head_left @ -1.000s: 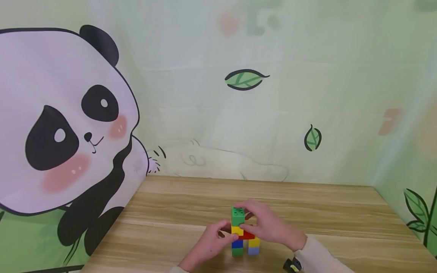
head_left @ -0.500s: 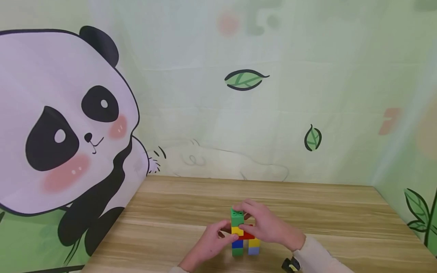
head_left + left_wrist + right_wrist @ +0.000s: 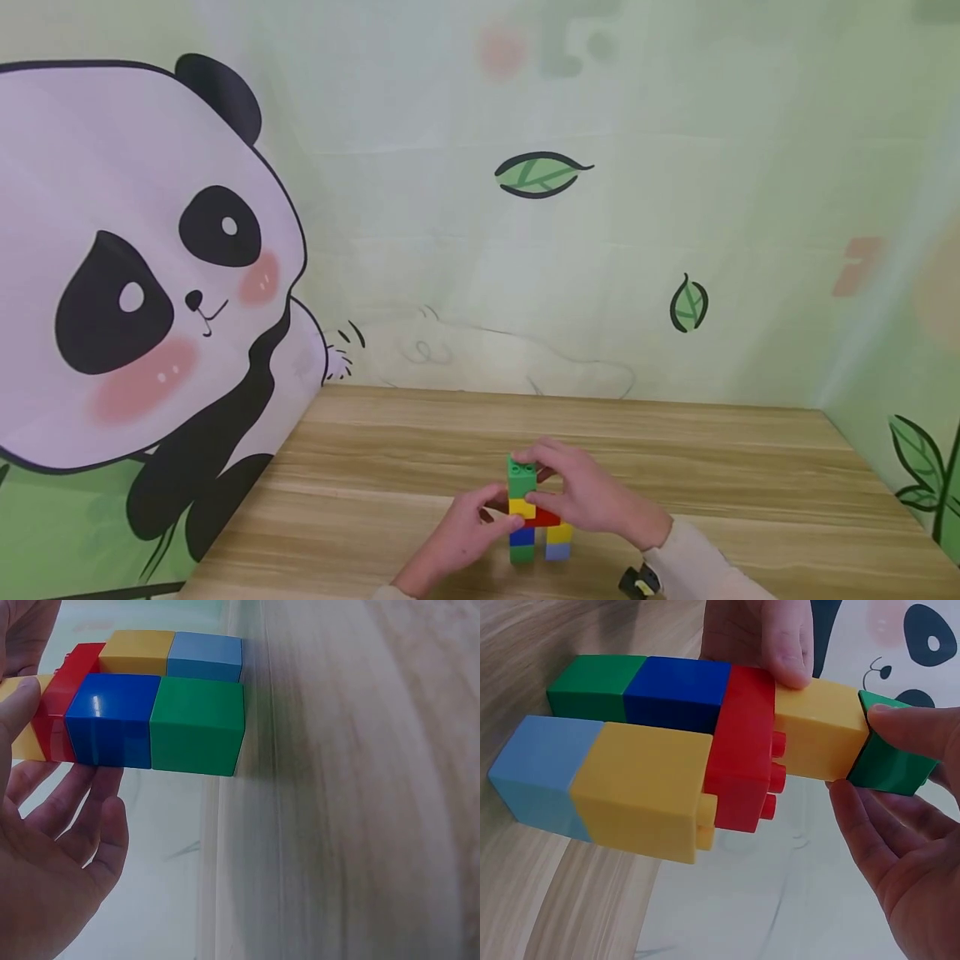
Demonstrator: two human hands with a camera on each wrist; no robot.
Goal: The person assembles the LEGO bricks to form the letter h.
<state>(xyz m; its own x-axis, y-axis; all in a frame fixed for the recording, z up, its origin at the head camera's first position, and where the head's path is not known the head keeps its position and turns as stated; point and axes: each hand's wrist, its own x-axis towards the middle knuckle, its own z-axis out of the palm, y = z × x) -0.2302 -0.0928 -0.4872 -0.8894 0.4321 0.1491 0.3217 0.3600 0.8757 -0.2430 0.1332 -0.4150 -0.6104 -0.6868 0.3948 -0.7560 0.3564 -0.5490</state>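
Note:
A small structure of toy building bricks stands upright near the table's front. In its left column, a lower green brick [image 3: 196,726] carries a blue brick [image 3: 112,720]. A light blue brick [image 3: 544,772] with a yellow brick [image 3: 641,791] on it forms the shorter right column. Across the top lies a red brick [image 3: 742,750], bearing another yellow brick [image 3: 819,729]. My left hand [image 3: 467,532] grips the tower around that yellow brick and the red one, thumb in front. With thumb and fingers, my right hand [image 3: 592,498] pinches the top green brick [image 3: 896,761], slightly askew against the yellow one.
The wood-grain table [image 3: 360,467] extends back to a pale green backdrop [image 3: 420,250] with printed leaves. A large printed panda [image 3: 150,275] fills the left side. A dark device [image 3: 640,582] sits at the right cuff.
The top green brick has tilted a little, and fewer of its studs show beneath my right fingers. My left hand has stayed in place on the tower.

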